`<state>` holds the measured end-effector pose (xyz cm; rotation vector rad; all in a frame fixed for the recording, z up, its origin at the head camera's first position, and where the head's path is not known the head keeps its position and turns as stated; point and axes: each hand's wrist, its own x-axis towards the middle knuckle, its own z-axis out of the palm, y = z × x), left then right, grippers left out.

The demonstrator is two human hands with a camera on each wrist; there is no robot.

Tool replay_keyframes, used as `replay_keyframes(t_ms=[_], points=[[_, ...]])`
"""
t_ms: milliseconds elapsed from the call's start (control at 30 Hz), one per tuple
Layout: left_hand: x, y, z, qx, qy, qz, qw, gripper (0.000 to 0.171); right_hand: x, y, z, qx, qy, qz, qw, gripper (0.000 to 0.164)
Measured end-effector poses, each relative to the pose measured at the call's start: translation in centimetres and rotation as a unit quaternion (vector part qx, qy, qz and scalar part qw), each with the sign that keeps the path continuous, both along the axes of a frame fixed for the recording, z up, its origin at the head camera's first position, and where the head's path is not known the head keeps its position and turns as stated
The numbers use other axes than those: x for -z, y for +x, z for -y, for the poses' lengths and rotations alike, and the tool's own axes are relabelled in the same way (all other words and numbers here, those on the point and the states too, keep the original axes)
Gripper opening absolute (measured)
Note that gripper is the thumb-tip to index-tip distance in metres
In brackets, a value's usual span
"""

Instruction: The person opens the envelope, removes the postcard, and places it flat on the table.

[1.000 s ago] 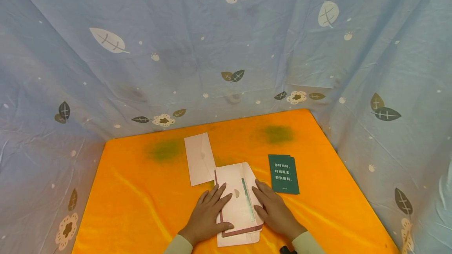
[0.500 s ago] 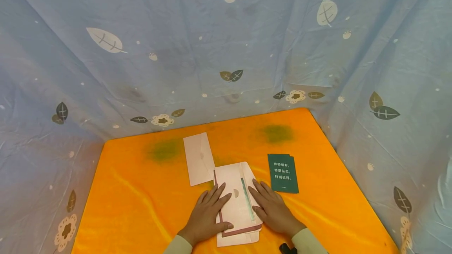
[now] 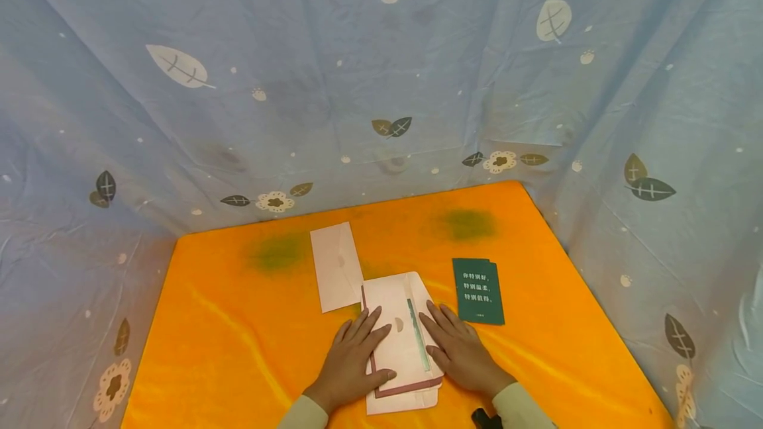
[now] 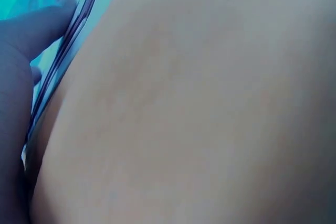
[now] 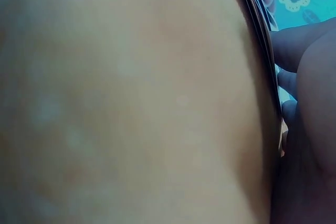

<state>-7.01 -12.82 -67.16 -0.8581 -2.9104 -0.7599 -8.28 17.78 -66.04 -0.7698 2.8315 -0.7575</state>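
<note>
A pale pink envelope (image 3: 387,323) lies on top of a small stack of envelopes in the head view. Its flap (image 3: 417,293) is folded out to the right, and a narrow green strip (image 3: 419,336) shows beside the flap's fold. My left hand (image 3: 352,356) rests along the stack's left side, fingers spread and thumb on the top envelope. On the right, my right hand (image 3: 461,349) lies with extended fingers over the flap edge. Both wrist views show mostly blurred orange cloth, with the stack's edge (image 4: 73,38) and fingers at one side.
A closed pink envelope (image 3: 336,267) lies behind the stack to the left. Dark green cards (image 3: 479,293) with white writing sit to the right. An orange cloth (image 3: 238,363) covers the table, and patterned blue fabric (image 3: 298,104) hangs around it. A black object (image 3: 485,419) is near the right sleeve.
My right hand has shifted slightly left, farther over the flap. The left hand and the envelopes stay in nearly the same place.
</note>
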Motion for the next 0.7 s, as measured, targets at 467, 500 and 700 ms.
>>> replay_keyframes(t_ms=[467, 500, 700], points=[[-0.2, 0.4, -1.8, -0.05, 0.024, 0.008, 0.9984, 0.07, 0.3, 0.0, -0.1, 0.002, 0.001, -0.009, 1.0, 0.061], [-0.2, 0.4, -2.0, -0.054, 0.02, 0.01, 0.9983, 0.07, 0.4, 0.0, -0.1, 0.002, 0.001, -0.008, 1.0, 0.061], [-0.8, 0.7, -3.4, -0.085, 0.016, 0.017, 0.9961, 0.069, 0.4, 0.0, -0.2, 0.003, 0.0, -0.009, 1.0, 0.061]])
